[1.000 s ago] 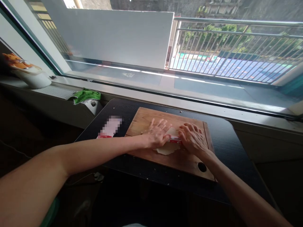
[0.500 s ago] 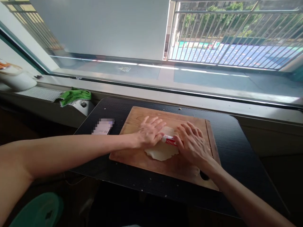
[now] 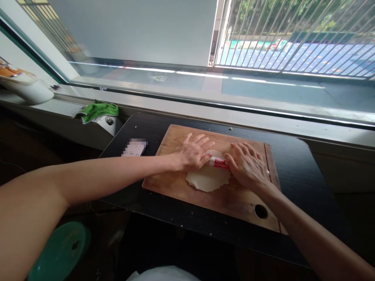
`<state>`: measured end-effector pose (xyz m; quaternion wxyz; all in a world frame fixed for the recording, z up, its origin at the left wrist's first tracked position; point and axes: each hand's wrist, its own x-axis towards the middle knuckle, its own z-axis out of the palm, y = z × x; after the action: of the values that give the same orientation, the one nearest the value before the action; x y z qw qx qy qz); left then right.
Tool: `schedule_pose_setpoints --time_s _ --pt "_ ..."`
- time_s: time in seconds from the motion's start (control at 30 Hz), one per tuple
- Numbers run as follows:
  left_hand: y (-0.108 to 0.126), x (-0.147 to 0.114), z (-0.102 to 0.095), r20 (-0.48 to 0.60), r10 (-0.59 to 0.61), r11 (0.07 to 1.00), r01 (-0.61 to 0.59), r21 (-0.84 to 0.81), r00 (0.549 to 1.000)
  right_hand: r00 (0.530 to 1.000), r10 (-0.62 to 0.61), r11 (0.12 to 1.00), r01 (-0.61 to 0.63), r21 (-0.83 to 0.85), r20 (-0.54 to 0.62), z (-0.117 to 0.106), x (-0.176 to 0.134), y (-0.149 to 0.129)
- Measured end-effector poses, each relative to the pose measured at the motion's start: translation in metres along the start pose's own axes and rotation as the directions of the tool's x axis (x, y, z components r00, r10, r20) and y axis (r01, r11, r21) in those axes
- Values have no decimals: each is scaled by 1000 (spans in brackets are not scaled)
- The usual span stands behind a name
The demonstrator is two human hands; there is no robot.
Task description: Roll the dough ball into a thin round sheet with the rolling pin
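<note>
A thin, pale sheet of dough with an uneven edge lies on a wooden cutting board. Across its far part rests a red-and-white cylinder; only its middle shows. My left hand lies palm down over the cylinder's left end, fingers stretched and spread forward. Over the right end is my right hand, also palm down with its fingers extended. Both thumbs point inward along the cylinder. The palms hide the cylinder's ends and parts of the dough's sides.
The board stands on a black table dotted with crumbs. A phone, partly pixelated, lies at the table's left. Beyond are a green cloth, a white pot and a window. A green basin sits below left.
The view has shifted, so the table appears higher and farther right. Both hands and the cylinder have moved slightly away from me over the dough. The board's hole is now more exposed.
</note>
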<state>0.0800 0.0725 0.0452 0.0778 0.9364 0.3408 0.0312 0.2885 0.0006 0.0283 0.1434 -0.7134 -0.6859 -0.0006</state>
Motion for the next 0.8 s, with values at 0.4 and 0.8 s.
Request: schedule_pose_setpoints --time_s 0.4,0.8 --pt "-4 9 -6 51 -51 999 50 20 997 998 54 998 -55 -26 -15 -3 10 1" --pt "-3 -1 1 -20 34 999 -34 -5 999 998 -51 997 48 -58 -48 2 -1 9"
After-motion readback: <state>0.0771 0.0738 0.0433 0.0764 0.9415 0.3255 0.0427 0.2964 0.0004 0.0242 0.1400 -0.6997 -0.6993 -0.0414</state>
